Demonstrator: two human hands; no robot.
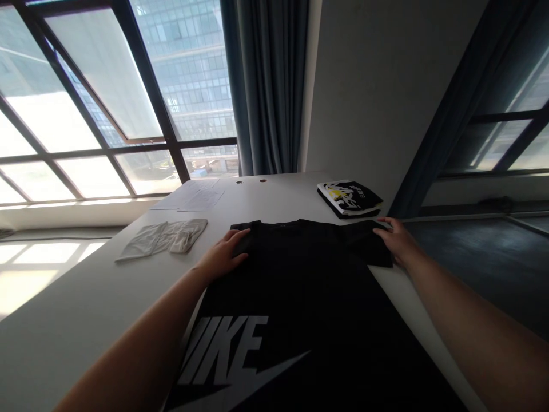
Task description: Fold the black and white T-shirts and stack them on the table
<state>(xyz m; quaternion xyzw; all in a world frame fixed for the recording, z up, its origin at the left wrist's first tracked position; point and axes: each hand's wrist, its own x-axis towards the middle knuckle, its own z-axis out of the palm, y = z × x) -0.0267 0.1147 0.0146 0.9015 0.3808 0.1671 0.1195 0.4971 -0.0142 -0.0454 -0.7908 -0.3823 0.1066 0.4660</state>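
Note:
A black T-shirt (300, 280) lies spread on the white table, its neckline toward the far side. Large grey lettering and a swoosh show on its lower left. My left hand (223, 254) rests on the shoulder at the shirt's left, thumb and fingers apart on the cloth. On the other side, the sleeve (369, 240) reaches out flat. My right hand (398, 240) has its fingers closed around that sleeve's outer end; the fingers beneath the cloth are partly hidden.
Behind the right sleeve sits a stack of folded clothes (349, 199), black and white with yellow print. A crumpled pale grey cloth (165, 237) lies left on the white table (107, 303). Paper sheets (189, 194) are near the far left edge, by the windows and blue curtain (270, 86).

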